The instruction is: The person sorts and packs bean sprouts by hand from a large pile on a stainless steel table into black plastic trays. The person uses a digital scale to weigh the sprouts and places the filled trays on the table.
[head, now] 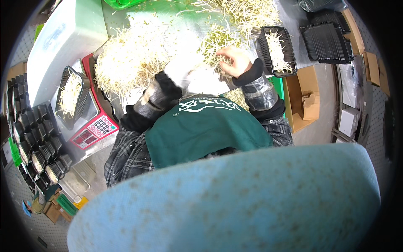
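Note:
Heaps of pale sprouts lie on a metal table, a large one [129, 60] at left and another [252, 14] at the top. My right hand [234, 61] is at a smaller greenish heap [218, 39], thumb and fingers apart, with strands between and below them. Strong glare washes out my left hand [179, 71], so its fingers and anything in them cannot be made out. Right of my right hand stands a black plastic tray [293, 63] with sprouts inside. A similar tray [82, 94], also holding sprouts, rests on the red-framed digital scale [102, 126] at left.
Stacked black trays [327, 44] stand at the table's right end. A white box-like container [72, 34] is at upper left, beyond the scale. Many trays [41, 135] are racked at far left. An open cardboard box [310, 104] and a green crate [278, 86] are below the right edge.

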### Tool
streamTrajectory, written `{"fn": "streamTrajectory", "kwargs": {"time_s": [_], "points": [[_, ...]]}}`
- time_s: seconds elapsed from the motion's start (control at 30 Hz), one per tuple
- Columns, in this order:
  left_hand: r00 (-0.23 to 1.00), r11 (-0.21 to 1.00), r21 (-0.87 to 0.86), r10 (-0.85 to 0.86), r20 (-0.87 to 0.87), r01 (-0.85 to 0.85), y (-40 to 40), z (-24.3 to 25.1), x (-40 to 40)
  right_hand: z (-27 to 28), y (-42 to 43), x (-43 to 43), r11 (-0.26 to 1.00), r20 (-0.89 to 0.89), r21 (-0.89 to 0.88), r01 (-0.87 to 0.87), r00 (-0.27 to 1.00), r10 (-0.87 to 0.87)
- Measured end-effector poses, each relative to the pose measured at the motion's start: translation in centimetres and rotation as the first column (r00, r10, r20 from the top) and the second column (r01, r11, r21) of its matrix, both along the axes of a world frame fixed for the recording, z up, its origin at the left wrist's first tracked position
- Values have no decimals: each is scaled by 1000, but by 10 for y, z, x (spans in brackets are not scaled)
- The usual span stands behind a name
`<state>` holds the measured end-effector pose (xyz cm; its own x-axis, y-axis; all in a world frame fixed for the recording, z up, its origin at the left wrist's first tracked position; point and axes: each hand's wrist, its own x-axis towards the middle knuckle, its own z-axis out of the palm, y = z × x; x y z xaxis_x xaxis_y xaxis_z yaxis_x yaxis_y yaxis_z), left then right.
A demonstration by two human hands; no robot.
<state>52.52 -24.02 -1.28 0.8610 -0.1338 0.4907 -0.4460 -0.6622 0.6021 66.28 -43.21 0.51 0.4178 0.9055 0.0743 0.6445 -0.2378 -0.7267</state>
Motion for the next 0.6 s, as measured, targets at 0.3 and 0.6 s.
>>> {"fn": "streamTrajectory", "kwargs": {"time_s": [0.3,0.6], "points": [[898,956,108,295,-328,-275,10,0,-35,-48,7,32,973,250,-29,230,944,-216],[929,961,194,246,-276,-197,-12,-71,17,-24,-25,-9,951,399,-184,247,903,-158]]}}
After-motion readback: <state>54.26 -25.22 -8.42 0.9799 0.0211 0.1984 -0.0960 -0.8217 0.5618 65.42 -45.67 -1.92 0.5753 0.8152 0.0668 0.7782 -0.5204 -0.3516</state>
